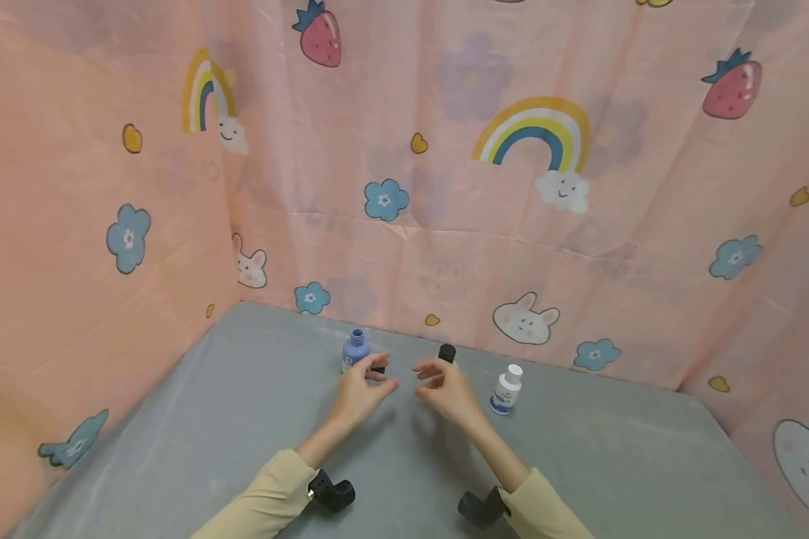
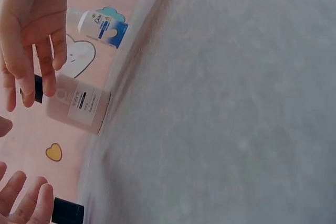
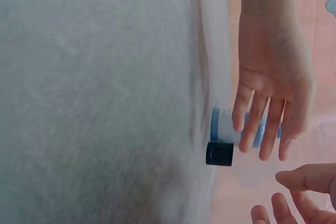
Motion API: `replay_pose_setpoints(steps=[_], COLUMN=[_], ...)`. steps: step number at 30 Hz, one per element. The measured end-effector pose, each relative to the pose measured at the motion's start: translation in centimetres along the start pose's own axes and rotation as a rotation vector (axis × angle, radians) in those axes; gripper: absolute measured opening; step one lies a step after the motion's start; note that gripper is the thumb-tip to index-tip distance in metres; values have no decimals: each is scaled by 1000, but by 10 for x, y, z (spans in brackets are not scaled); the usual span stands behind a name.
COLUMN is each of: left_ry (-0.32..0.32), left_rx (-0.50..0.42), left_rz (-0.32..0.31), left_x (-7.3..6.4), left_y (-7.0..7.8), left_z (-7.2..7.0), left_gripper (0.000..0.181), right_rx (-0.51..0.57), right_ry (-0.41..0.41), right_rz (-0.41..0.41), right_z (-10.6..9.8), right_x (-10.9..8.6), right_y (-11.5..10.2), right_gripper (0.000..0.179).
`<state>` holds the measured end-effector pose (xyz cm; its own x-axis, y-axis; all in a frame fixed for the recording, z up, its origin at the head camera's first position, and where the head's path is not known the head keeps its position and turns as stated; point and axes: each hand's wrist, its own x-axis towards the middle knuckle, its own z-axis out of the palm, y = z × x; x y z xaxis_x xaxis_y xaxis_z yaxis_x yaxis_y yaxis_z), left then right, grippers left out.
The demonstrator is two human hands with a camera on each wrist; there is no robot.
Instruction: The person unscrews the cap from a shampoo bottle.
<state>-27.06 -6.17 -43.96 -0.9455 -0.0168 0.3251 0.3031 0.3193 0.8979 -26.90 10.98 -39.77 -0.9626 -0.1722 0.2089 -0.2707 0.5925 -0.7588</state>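
My left hand [image 1: 360, 393] hovers over the grey table with its fingers loosely bent and nothing in them. Just beyond it stands a blue bottle [image 1: 356, 349] with its neck uncapped. A black cap [image 3: 219, 154] rests on the table beside that bottle, partly hidden by my left fingers in the head view. Opposite, my right hand [image 1: 448, 393] is held in the air, its fingers relaxed and apart from the left hand. Behind it is a pinkish bottle [image 2: 76, 103] with a black cap, mostly covered by the hand in the head view.
A small white bottle [image 1: 505, 391] with a white cap and blue label stands right of my right hand. Pink patterned curtain [image 1: 445, 247] encloses the table [image 1: 243, 427] at the back and sides.
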Motion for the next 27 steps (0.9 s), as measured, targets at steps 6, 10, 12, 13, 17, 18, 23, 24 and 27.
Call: replay_pose_setpoints(steps=[6, 10, 12, 13, 17, 18, 23, 24, 27], left_ry=[-43, -62, -63, -63, -70, -74, -82, -81, -73], left_rx=[-13, -11, -10, -8, -16, -19, -16, -13, -12], left_rz=[-15, -16, -21, -22, -21, -20, -21, -15, -13], left_x=[-1, -1, -1, -1, 1, 1, 4, 5, 8], left_y=[2, 2, 3, 2, 2, 2, 1, 1, 1], left_z=[11, 18, 21, 22, 28, 29, 37, 39, 45], left_gripper=[47, 49, 50, 50, 51, 51, 52, 52, 53], right_rx=[10, 16, 14, 14, 5, 5, -9, -10, -19], right_ry=[15, 42, 51, 55, 65, 68, 73, 76, 85], right_rz=[10, 17, 13, 9, 10, 12, 0, -5, -6], right_z=[-5, -10, -12, -13, -18, -20, -26, -28, -31], right_x=[-6, -7, -8, -8, -10, -10, -11, -11, -10], right_y=[8, 14, 17, 18, 22, 23, 28, 29, 31], right_gripper=[26, 29, 31, 31, 32, 33, 38, 39, 41])
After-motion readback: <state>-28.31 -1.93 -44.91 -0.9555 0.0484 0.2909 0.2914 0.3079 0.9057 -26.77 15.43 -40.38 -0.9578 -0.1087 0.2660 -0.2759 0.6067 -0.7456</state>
